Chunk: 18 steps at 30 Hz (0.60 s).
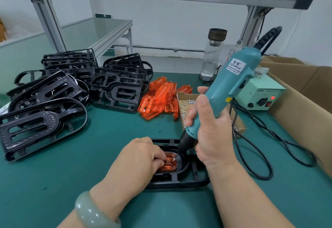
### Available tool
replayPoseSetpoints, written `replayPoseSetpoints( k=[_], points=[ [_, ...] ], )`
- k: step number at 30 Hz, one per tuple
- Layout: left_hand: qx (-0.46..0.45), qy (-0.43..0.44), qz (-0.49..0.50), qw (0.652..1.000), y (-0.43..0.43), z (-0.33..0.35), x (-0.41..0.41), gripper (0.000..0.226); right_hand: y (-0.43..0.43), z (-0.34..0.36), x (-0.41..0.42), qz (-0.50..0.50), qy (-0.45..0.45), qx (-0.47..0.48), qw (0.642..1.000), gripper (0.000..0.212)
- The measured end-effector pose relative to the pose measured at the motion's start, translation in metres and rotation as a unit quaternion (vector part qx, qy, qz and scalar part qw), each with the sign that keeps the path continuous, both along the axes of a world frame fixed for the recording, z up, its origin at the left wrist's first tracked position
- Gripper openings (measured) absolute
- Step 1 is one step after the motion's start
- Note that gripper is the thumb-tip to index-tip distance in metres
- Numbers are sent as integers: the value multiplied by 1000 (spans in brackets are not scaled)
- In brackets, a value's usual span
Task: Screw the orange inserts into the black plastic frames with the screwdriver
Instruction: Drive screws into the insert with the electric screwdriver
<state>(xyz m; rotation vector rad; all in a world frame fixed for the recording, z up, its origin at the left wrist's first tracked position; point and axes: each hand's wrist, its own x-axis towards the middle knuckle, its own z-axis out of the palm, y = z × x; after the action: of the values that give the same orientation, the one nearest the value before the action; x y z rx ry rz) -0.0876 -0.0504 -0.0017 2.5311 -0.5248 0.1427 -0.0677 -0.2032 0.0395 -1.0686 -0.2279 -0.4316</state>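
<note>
Both hands engaged: left hand (142,154), fingers curled, pins the translucent orange plastic insert (168,165) seated in the black plastic frame (179,182); right hand (210,134) wraps the teal electric screwdriver (231,83), bit on a screw. Fastening judged underway; next move calls for steady downward pressure.

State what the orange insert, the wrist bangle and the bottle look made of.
Orange insert: translucent glossy plastic, light glows through it. Bangle: pale green polished stone, perhaps jade; bright highlights. Bottle: clear glass or plastic, see-through, dark cap.
</note>
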Motion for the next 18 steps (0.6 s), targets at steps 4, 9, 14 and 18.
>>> replayPoseSetpoints(
  k=[4,9,14,18],
  points=[
    [9,0,-3,1000,1,0,0,16,4,-2,1,49,-22,-36,998,48],
    [19,1,-6,1000,0,3,0,17,7,0,4,124,-38,-84,988,65],
    [28,4,-9,1000,1,3,1,19,5,-1,4,143,-46,-84,985,45],
    [30,0,-12,999,0,2,1,19,5,-2,3,111,-28,-76,991,18]
  ],
)
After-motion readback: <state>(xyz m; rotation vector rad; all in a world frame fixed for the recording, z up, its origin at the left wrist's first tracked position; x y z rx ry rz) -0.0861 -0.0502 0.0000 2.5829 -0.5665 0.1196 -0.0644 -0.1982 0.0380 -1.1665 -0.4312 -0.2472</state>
